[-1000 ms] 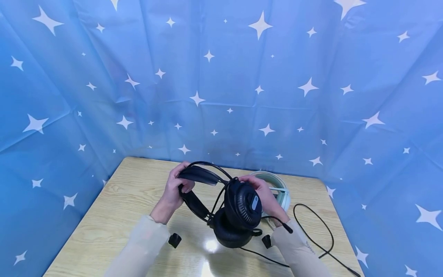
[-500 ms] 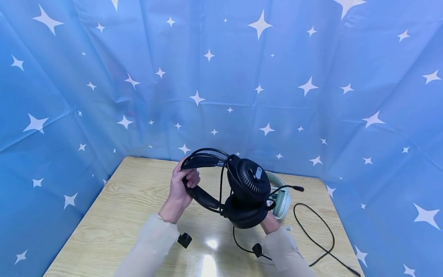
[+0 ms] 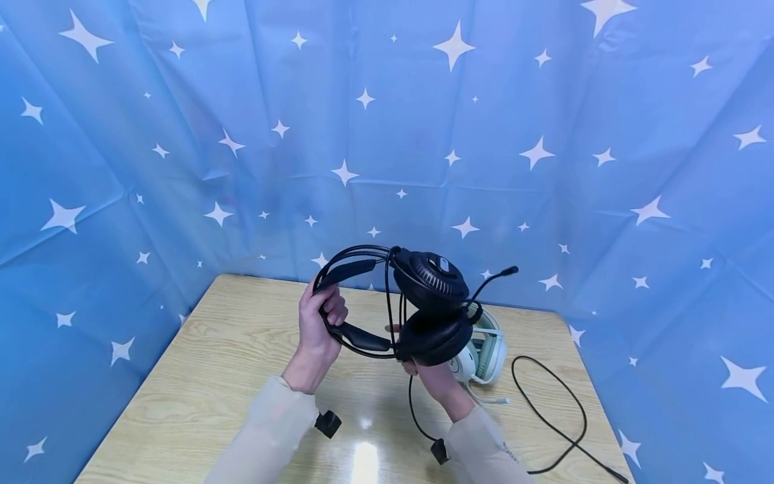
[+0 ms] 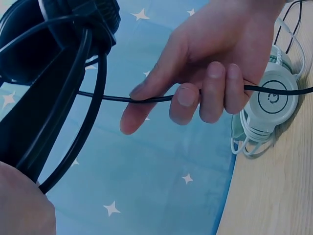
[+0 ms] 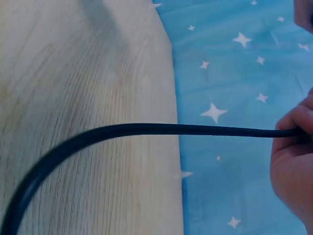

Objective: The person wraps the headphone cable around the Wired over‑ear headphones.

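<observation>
A black over-ear headset (image 3: 431, 279) with a boom microphone is held up in front of me, ear cups to the right. My left hand (image 3: 320, 326) grips its headband (image 3: 359, 338) at the left end. Below the ear cups is my right hand (image 3: 437, 383), partly hidden by them in the head view. In the left wrist view, the fingers of that right hand (image 4: 210, 73) curl round the headset's black cable (image 4: 279, 91). From the hand the cable runs toward the camera in the right wrist view.
A white and mint-green headset (image 3: 494, 349) lies on the wooden table (image 3: 199, 376), behind and right of the right hand. The black cable's loop and plug end (image 3: 617, 476) lie at the table's right. A blue star-patterned curtain (image 3: 387, 134) surrounds the table's back and sides.
The black headset has risen and tilted, its ear cups turning upward. My right hand has left the upper ear cup and moved down and left to the cable.
</observation>
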`<state>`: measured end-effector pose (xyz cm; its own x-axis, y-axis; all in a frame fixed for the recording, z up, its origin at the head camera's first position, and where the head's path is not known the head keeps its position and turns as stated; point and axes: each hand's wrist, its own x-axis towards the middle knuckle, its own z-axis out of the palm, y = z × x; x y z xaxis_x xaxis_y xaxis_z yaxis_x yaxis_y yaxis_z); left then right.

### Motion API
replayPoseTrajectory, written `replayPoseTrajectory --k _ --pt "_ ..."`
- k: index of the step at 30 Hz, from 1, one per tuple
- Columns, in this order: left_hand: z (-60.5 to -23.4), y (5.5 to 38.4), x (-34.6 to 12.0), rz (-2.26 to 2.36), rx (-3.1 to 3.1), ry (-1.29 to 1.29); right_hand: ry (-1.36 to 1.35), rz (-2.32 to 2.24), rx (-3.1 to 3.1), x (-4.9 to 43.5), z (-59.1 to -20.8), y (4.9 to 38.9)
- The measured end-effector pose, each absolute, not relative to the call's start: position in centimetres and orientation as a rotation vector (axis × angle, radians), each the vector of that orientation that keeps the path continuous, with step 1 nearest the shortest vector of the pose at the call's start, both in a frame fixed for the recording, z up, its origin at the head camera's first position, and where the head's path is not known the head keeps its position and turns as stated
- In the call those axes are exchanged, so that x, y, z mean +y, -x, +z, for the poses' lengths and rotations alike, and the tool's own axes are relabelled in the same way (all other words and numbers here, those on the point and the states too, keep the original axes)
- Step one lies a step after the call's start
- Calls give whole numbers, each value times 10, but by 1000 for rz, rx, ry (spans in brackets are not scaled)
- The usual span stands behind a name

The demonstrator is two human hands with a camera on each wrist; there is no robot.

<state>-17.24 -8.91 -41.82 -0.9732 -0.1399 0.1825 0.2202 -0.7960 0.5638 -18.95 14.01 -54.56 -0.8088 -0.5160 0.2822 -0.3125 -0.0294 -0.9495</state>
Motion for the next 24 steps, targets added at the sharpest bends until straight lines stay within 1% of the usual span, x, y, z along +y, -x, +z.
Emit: replayPoseTrajectory --k 4,8,11,15,24 --pt "-417 172 -88 -2771 -894 157 724 -1982 2011 127 -519 174" --pt "-415 171 -88 -2755 -866 127 596 -1972 2008 121 -514 164" --pt "-412 170 -87 -2730 -857 99 618 -1972 1994 119 -516 157" --pt "-410 170 -86 -2669 -868 34 715 -1965 1972 115 -517 153" --pt "-414 173 -89 -2545 -935 -93 692 -1856 2049 109 -505 147"
